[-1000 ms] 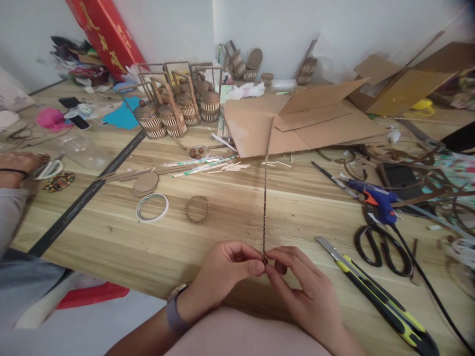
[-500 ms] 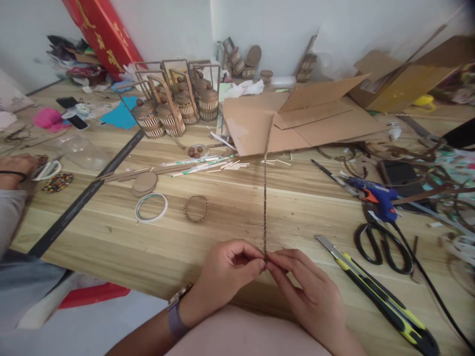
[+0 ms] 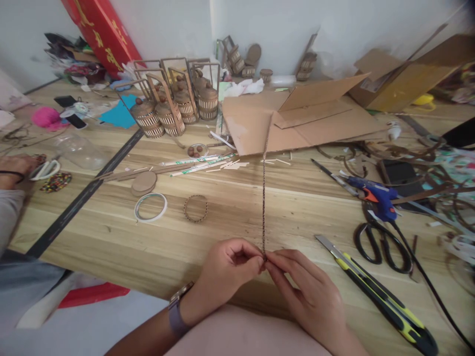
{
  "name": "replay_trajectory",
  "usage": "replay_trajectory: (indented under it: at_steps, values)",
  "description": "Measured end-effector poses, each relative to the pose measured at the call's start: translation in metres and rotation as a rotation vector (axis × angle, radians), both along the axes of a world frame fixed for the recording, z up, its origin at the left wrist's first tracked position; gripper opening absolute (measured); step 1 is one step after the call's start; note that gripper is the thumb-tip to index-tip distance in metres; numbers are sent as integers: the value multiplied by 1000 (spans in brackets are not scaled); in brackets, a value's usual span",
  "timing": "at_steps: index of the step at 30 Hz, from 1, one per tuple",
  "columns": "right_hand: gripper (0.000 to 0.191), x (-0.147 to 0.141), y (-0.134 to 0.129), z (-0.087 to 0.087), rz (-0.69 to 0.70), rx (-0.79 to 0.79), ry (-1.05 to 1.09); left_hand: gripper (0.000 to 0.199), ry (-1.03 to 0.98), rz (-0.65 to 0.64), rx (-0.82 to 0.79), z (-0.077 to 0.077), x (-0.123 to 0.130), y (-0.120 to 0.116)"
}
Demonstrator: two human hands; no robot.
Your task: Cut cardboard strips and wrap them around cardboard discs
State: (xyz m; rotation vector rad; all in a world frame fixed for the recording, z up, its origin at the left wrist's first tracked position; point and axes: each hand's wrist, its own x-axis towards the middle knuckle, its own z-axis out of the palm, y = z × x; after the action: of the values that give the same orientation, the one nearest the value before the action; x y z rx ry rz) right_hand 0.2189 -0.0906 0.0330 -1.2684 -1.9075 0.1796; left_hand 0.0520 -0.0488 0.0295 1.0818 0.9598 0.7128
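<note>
A thin corrugated cardboard strip (image 3: 263,198) runs from the big cardboard sheet towards me, its wavy edge facing up. My left hand (image 3: 232,269) pinches the near end of this strip between thumb and fingers. Right beside it, my right hand (image 3: 306,284) grips the same end, fingertips almost touching the left ones. The fingers hide the very tip. A small ring of the same corrugated strip (image 3: 196,196) lies on the table ahead, with a roll of white tape (image 3: 166,203) to its left. To the right of my hands rests a yellow-and-black utility knife (image 3: 378,296).
Black-handled scissors (image 3: 384,248) and a blue glue gun (image 3: 378,195) with a trailing cord lie at right. The flattened cardboard sheet (image 3: 247,126) covers the back middle. Small lidded baskets with handles (image 3: 173,111) stand back left. Another person's hand (image 3: 17,168) is at far left.
Almost nothing differs. The strip has shifted very slightly left with my fingertips; both hands keep their pinch on its end.
</note>
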Motion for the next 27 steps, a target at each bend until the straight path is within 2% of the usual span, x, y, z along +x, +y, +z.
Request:
replay_trajectory:
  at_steps: [16, 21, 27]
  values:
    - [19, 1, 0, -2, 10, -16, 53, 18, -69, -9, -127, 1, 1, 3]
    - [17, 1, 0, -1, 4, -2, 32, 18, -90, -10, -82, 0, 0, 2]
    - [17, 0, 0, -1, -1, 14, 27, 14, -27, -24, 18, 0, -2, 0]
